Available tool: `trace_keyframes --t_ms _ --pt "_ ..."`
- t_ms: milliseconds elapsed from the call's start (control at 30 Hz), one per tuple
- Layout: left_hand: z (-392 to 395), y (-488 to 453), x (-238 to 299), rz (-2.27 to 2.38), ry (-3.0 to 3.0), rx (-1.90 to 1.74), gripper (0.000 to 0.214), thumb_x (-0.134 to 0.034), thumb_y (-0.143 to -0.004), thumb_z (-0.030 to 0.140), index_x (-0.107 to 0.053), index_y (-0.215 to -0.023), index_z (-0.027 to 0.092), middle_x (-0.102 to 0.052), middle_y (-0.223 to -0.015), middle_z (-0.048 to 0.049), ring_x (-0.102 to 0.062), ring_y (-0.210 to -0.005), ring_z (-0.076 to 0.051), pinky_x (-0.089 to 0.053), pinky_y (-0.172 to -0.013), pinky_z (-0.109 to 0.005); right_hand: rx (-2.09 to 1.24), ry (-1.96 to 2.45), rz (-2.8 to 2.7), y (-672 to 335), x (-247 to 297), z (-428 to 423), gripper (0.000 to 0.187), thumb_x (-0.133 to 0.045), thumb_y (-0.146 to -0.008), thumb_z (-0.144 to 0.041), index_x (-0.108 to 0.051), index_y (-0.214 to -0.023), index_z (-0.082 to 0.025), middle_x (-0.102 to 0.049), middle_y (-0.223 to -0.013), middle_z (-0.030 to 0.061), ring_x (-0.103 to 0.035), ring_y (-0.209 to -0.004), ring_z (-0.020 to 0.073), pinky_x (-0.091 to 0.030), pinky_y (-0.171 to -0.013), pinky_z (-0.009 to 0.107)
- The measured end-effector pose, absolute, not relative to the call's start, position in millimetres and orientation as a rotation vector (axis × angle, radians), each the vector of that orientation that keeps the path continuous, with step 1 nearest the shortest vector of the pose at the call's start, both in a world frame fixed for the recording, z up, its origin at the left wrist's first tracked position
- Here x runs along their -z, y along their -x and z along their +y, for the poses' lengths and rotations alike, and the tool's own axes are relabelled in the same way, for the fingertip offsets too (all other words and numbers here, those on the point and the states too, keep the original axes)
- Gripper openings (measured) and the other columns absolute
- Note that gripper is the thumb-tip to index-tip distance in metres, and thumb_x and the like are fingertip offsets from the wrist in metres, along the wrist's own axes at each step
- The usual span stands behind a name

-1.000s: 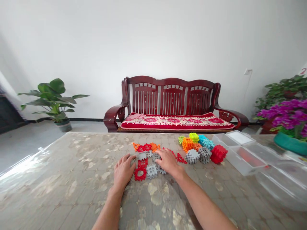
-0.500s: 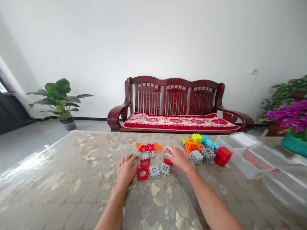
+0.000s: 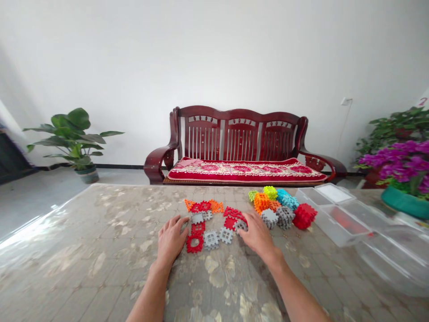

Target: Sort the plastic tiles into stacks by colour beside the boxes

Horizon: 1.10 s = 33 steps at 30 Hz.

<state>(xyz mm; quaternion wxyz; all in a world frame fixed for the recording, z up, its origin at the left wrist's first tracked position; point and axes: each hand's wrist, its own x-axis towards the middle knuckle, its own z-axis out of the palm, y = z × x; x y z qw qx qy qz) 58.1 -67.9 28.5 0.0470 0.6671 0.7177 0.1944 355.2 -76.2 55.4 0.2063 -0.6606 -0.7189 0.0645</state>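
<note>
Several flat interlocking plastic tiles lie on the table around the middle of the view. Closest to my left hand (image 3: 172,237) are a red tile with a round hole (image 3: 195,243) and a red window tile (image 3: 197,228); this hand rests on the table with thumb and fingers apart. My right hand (image 3: 257,236) pinches a grey tile (image 3: 240,224) at the right of the group. Beside it lie a plain red tile (image 3: 229,222) and a grey window tile (image 3: 226,235). Orange triangular tiles (image 3: 216,206) and a light grey tile (image 3: 197,218) form part of the left side.
Stacks of tiles stand to the right, among them a red stack (image 3: 304,216), a dark grey stack (image 3: 285,217) and an orange stack (image 3: 261,203). Beyond them is a clear plastic box (image 3: 345,223). Purple flowers (image 3: 398,156) stand at the right, a wooden bench (image 3: 243,134) behind the table.
My right hand has moved the grey tile nearer to me, uncovering red tiles on the right side. My left hand stays beside the tiles. The view has shifted slightly right.
</note>
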Motion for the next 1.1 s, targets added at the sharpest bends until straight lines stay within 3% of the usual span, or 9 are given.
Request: trace_keyframes --t_ms 300,633,800,1100 --pt "-67 -58 -26 2.197 -2.034 -0.621 0.037 -0.047 -0.091 0.032 -0.067 -0.123 0.033 -0.058 -0.141 -0.006 -0.051 -0.129 -0.027 -0.038 -0.106 -0.044 -0.058 1.991 -2.009 -346 -46 -88 0.054 -0.056 -0.083 -0.018 -0.053 -0.136 -0.013 -0.061 -0.128 0.0186 -0.056 -0.12 0.03 -0.041 -0.101 0.039" --pt "-67 -57 -26 2.201 -2.041 -0.612 0.039 -0.048 -0.091 0.032 -0.066 -0.125 0.033 -0.057 -0.142 -0.0058 -0.051 -0.129 -0.028 -0.039 -0.106 -0.045 -0.116 1.852 -2.063 -348 -39 -83 0.061 -0.056 -0.081 -0.018 -0.049 -0.141 -0.013 -0.06 -0.132 0.014 -0.052 -0.125 0.0277 -0.037 -0.108 0.036" --pt "-66 -56 -24 2.201 -2.037 -0.602 0.039 -0.047 -0.091 0.033 -0.065 -0.126 0.033 -0.056 -0.143 -0.0051 -0.051 -0.129 -0.026 -0.038 -0.106 -0.044 -0.124 1.875 -2.035 -346 -39 -81 0.062 -0.056 -0.077 -0.016 -0.052 -0.139 -0.019 -0.063 -0.125 0.0114 -0.054 -0.122 0.0256 -0.038 -0.105 0.034" --pt "-65 -54 -22 2.214 -2.072 -0.59 0.038 -0.045 -0.092 0.035 -0.065 -0.125 0.035 -0.058 -0.142 -0.0041 -0.052 -0.129 -0.028 -0.04 -0.104 -0.045 -0.152 1.878 -1.968 -340 -38 -85 0.06 -0.058 -0.077 -0.019 -0.053 -0.137 -0.018 -0.063 -0.124 0.0123 -0.055 -0.12 0.0268 -0.041 -0.102 0.035"
